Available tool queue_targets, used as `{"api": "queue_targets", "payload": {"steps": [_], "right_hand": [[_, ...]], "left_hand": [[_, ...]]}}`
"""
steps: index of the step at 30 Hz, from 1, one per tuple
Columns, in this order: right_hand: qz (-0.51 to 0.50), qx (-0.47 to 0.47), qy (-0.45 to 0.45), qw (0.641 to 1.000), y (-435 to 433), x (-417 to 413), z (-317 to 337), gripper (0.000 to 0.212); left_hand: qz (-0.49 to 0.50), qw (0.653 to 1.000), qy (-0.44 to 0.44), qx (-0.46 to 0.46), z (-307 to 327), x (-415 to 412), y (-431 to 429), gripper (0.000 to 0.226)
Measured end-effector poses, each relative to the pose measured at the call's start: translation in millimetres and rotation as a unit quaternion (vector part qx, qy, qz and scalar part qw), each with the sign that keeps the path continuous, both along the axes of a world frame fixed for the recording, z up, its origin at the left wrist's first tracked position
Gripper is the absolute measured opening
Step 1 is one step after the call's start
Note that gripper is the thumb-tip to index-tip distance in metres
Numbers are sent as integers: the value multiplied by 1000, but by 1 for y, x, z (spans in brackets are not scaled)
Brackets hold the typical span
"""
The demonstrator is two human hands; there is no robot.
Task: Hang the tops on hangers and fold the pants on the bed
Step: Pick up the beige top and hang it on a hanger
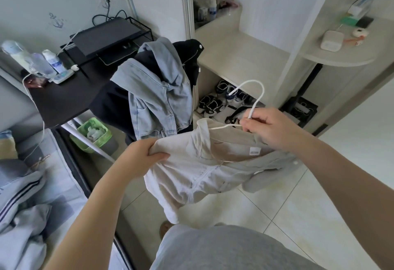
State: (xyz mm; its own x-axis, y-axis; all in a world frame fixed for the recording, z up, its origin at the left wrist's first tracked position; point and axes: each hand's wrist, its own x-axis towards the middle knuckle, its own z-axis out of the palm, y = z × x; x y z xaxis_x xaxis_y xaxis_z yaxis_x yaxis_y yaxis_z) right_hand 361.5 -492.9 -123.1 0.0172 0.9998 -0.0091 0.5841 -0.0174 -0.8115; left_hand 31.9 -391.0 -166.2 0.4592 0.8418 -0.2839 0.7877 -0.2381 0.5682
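— How far was the work at that moment?
— Not far, I think. On the bed [64, 195], at the left, the grey striped pants [21, 186] lay crumpled, not folded. Beyond the dark desk [64, 103], a denim garment [157, 90] and a black garment [189, 56] were draped over something hidden, with no hangers.
— And the top?
— The cream hooded top [191, 176] was in the air before the person, above the floor tiles. The left hand [147, 159] gripped one shoulder of it with curled fingers. The right hand [270, 127] pinched the neck of the white hanger [251, 81], just under the hook. One arm of the hanger went inside the collar; about the other side I could not tell.
— So what was left?
— To seat this top fully and hang it, then the other clothes, and to fold the pants
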Motion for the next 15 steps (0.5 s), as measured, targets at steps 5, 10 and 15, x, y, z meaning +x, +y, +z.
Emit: {"api": "queue_targets", "payload": {"steps": [5, 10, 15], "right_hand": [[-2, -60, -54, 997, 0, 1, -6, 33], [-34, -10, -21, 999, -5, -13, -6, 35], [8, 3, 21, 1000, -10, -20, 3, 30]], "left_hand": [[44, 985, -152, 74, 13, -8, 2, 15], [77, 968, -195, 139, 11, -5, -1, 18], [149, 960, -210, 107, 2, -7, 4, 39]]}}
